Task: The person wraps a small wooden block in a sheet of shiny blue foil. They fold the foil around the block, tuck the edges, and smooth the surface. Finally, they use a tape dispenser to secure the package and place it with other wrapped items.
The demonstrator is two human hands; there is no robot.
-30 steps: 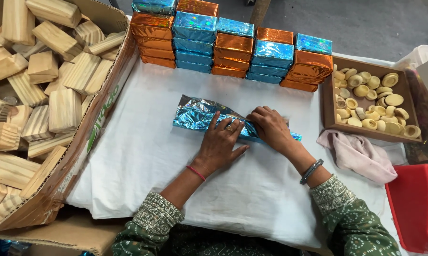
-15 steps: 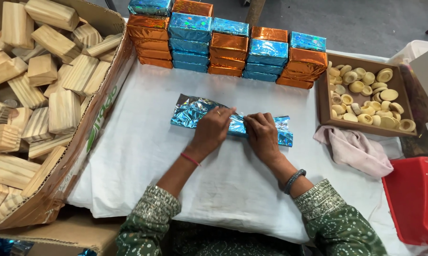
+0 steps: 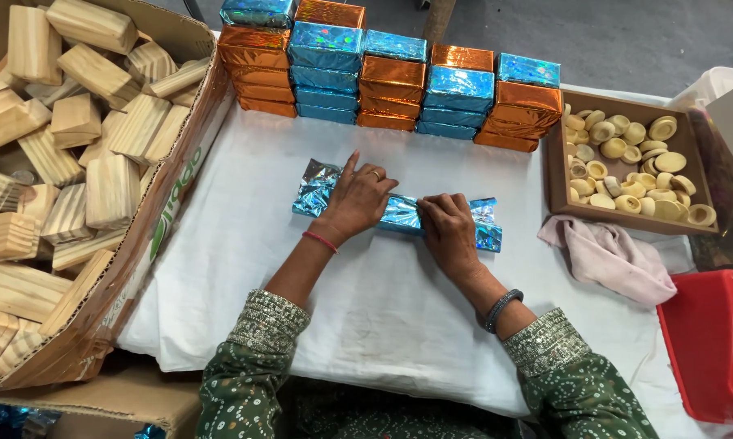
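Note:
A long block half wrapped in shiny blue foil (image 3: 401, 213) lies on the white cloth (image 3: 366, 301) at the middle. My left hand (image 3: 357, 197) presses down on its left part, index finger pointing away from me. My right hand (image 3: 448, 232) rests on its right part, fingers bent over the foil seam. Loose foil ends stick out at both sides.
Stacks of orange and blue foil-wrapped blocks (image 3: 399, 77) line the far side. A cardboard box of bare wooden blocks (image 3: 66, 162) fills the left. A brown tray of pale round pieces (image 3: 631, 162) sits at right, with a pink rag (image 3: 614, 258) and a red bin (image 3: 712, 341).
The foil-covered block has been turned level across the cloth. Both hands have spread apart along it, the left toward the left end, the right toward the right.

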